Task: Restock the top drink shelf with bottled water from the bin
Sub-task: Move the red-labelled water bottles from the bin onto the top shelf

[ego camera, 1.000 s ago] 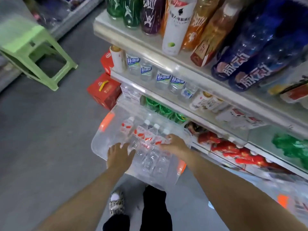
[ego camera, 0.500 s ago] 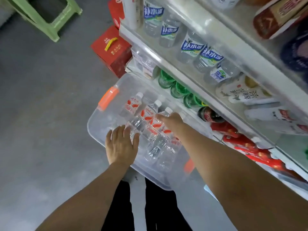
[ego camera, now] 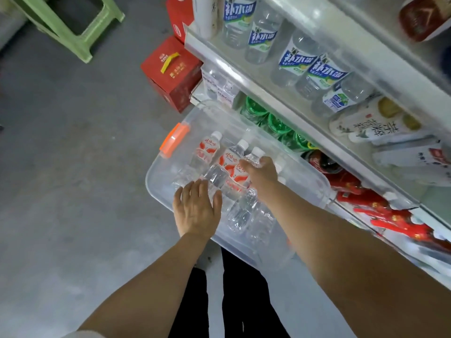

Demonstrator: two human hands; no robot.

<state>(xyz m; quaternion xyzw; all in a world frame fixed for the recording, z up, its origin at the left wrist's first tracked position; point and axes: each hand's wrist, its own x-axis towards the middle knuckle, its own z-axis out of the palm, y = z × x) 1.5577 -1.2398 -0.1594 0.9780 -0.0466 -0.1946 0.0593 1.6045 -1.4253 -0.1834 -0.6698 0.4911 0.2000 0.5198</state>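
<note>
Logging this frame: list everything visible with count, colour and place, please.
bin: one, clear with an orange latch, in front of the lower shelves.
water bottles: at least five, clear with red-white labels and white caps, lying in the bin.
blue-labelled bottles: about five, clear, on the shelf above the bin.
green bottles: several, on the lower shelf behind the bin.
red bottles: several, lower shelf, right.
red cartons: two, by the shelf's end.
stool: one, pale green, floor, upper left.
left hand: open, over the bottles.
right hand: grips one water bottle near its neck.
</note>
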